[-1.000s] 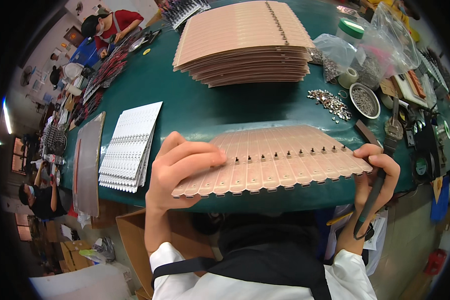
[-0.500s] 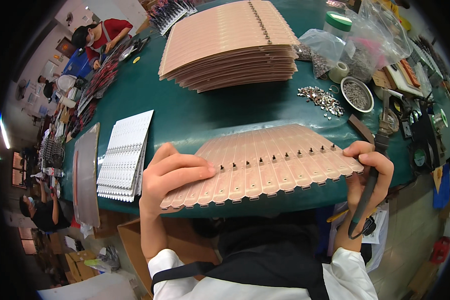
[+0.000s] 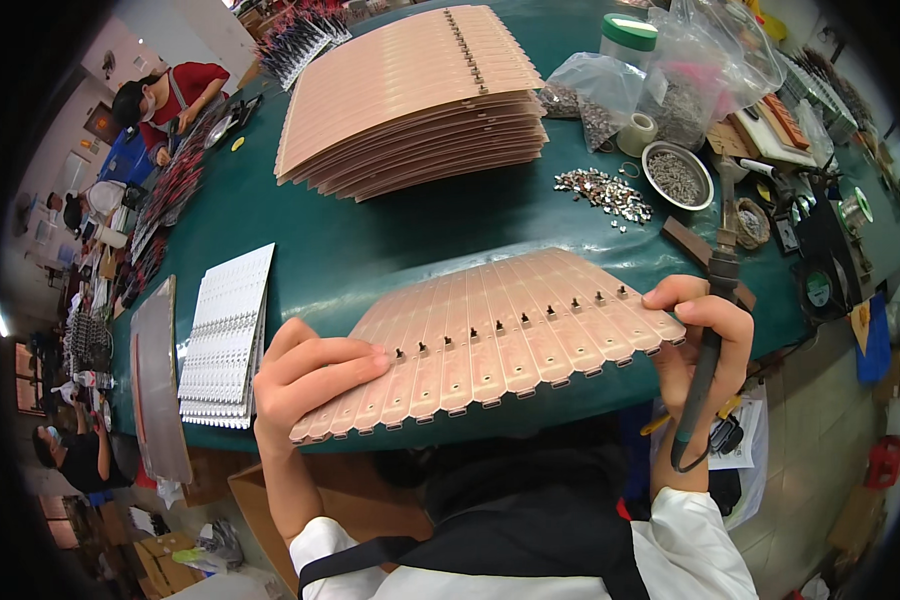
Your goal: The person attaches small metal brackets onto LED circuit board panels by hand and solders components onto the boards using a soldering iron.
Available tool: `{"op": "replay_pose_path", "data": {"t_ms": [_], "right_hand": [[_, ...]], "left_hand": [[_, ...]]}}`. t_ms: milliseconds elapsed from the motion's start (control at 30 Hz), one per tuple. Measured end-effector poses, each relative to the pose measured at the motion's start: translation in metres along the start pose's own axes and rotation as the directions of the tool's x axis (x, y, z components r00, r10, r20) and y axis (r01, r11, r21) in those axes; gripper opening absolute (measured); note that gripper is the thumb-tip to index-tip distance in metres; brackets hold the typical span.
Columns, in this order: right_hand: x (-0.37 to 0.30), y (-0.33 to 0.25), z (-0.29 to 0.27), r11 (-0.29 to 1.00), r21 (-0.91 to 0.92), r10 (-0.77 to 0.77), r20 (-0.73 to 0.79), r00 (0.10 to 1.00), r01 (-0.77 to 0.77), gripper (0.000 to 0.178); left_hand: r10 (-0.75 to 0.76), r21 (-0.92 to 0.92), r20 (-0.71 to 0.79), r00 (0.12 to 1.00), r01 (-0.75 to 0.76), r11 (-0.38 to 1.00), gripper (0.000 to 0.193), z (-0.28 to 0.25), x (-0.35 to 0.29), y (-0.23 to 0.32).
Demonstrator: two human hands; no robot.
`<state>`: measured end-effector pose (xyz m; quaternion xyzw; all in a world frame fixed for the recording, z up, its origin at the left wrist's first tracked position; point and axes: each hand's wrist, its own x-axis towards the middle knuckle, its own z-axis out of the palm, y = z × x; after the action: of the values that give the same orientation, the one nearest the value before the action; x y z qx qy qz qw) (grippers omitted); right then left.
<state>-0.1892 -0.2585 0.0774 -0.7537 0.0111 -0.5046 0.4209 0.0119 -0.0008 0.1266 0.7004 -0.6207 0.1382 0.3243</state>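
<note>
A long pink panel of circuit strips [image 3: 500,335] with a row of small dark parts lies over the near edge of the green table [image 3: 410,235]. My left hand [image 3: 310,380] grips its left end, fingers on top. My right hand [image 3: 705,330] pinches the panel's right end and also holds a dark soldering iron [image 3: 705,360], whose handle hangs down past the table edge.
A tall stack of the same pink panels [image 3: 410,100] sits at the back. White strip panels [image 3: 225,345] lie at left. Loose metal parts [image 3: 605,190], a dish of parts [image 3: 678,175], bags and tools crowd the right. Other people work at far left.
The panel and both hands have shifted slightly left and toward me in view; the grip on both ends is the same.
</note>
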Motion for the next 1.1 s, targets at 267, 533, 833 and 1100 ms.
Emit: {"op": "replay_pose_path", "data": {"t_ms": [267, 533, 833, 1100], "right_hand": [[0.001, -0.003, -0.001, 1.0, -0.007, -0.02, 0.013, 1.0, 0.02, 0.037], [0.002, -0.004, 0.0, 0.999, 0.019, -0.043, 0.032, 0.999, 0.043, 0.037], [-0.002, -0.004, -0.002, 1.0, 0.003, -0.028, -0.001, 1.0, 0.028, 0.037], [0.006, -0.009, 0.0, 0.998, 0.052, -0.02, -0.193, 0.981, 0.031, 0.035]], "left_hand": [[0.071, 0.029, -0.003, 0.997, -0.071, 0.997, 0.027, 0.001, -0.002, -0.005], [0.072, 0.061, 0.01, 0.997, -0.072, 0.996, 0.028, -0.003, -0.006, -0.004], [0.105, 0.046, 0.002, 0.994, -0.105, 0.993, 0.029, 0.0, -0.003, -0.004], [0.016, -0.088, -0.096, 0.995, -0.025, 0.996, 0.025, -0.005, -0.012, -0.003]]}}
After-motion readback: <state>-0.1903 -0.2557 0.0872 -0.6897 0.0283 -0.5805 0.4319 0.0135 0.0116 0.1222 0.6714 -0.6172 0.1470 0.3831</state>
